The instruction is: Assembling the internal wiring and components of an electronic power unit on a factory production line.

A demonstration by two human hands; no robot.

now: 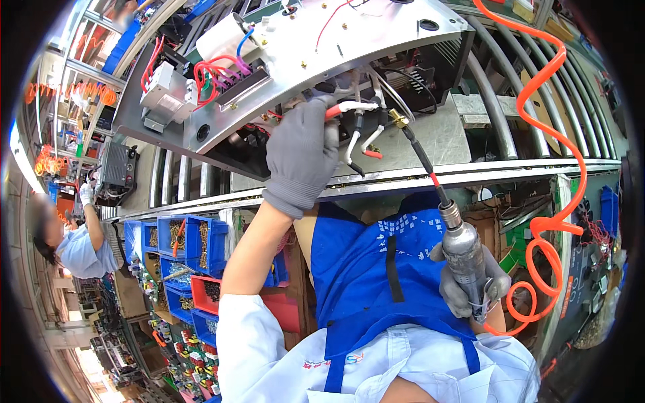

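Note:
My left hand (300,158), in a grey glove, reaches into the open side of a metal chassis (295,101). Its fingers are closed at a white cable with a red sleeve (334,111), though the glove hides part of the grip. Several white cable ends with black and red sleeves (353,144) hang out beside it. My right hand (455,294), also gloved, is wrapped round a silver air screwdriver (463,252). The tool's long dark shaft points up toward the chassis, and a brass fitting (398,119) shows at its tip, near the cable ends.
The chassis rests on a roller conveyor (490,101). An orange coiled air hose (578,154) runs down the right side to the screwdriver. Blue parts bins (205,245) and a red bin (201,295) stand lower left. A co-worker (84,248) sits at far left near a black machine (119,168).

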